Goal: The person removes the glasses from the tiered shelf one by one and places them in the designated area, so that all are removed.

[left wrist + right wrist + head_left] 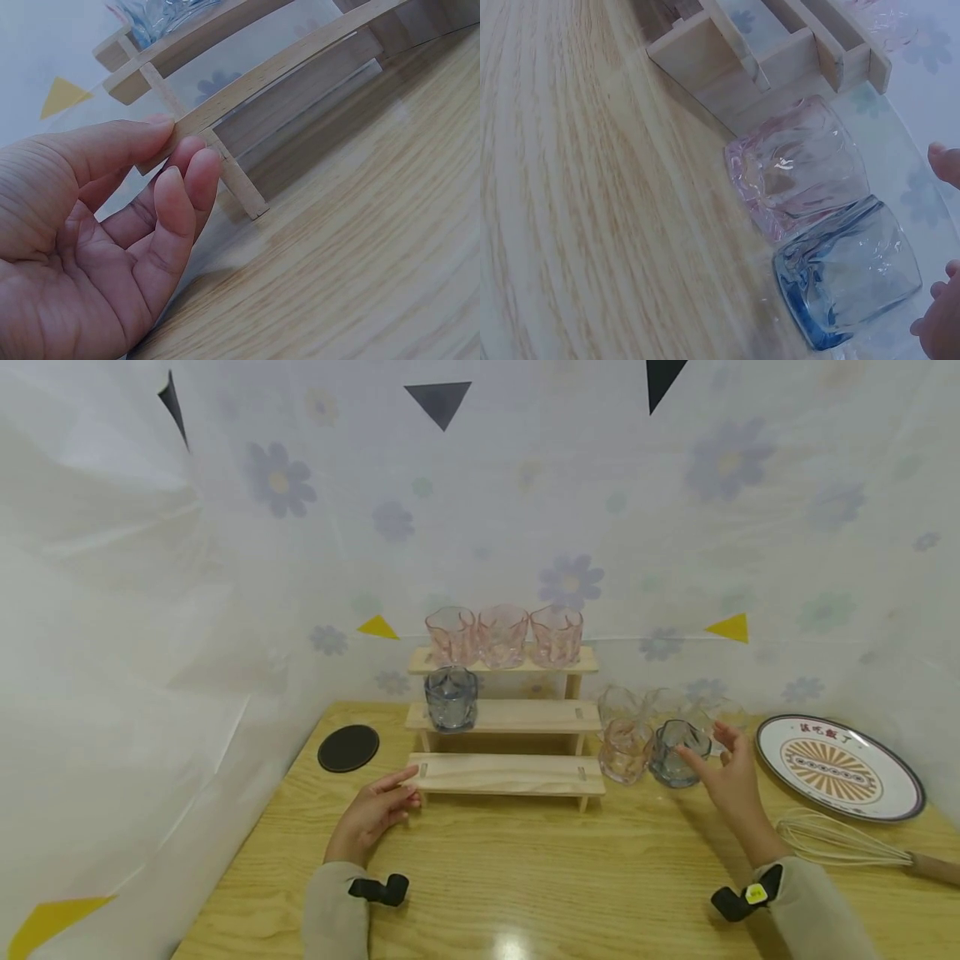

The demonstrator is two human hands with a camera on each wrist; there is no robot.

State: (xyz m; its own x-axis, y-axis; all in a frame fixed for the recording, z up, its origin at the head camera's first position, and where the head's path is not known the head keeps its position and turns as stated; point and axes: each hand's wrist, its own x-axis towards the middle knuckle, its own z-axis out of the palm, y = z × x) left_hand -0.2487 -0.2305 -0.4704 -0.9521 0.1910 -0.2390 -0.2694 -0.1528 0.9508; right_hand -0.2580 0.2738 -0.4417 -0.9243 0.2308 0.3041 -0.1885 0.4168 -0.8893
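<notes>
My left hand (377, 812) pinches the left end of the lowest board of a three-step wooden rack (504, 774), thumb above and fingers below, as the left wrist view shows. Over at the right, my right hand (729, 781) reaches towards a blue glass (678, 767), thumb and fingers spread apart. In the right wrist view its fingertips (946, 163) stand clear of the blue glass (847, 274). A pinkish glass (624, 758) stands beside it, close to the rack's right side. Another blue glass (451, 706) sits on the middle step's left end.
Three pink glasses (503, 639) line the top step. Several clear glasses (619, 702) stand behind the blue one, partly hidden. To the right lie a patterned plate (772, 747) and a whisk (930, 867). A black round coaster (348, 748) lies left of the rack.
</notes>
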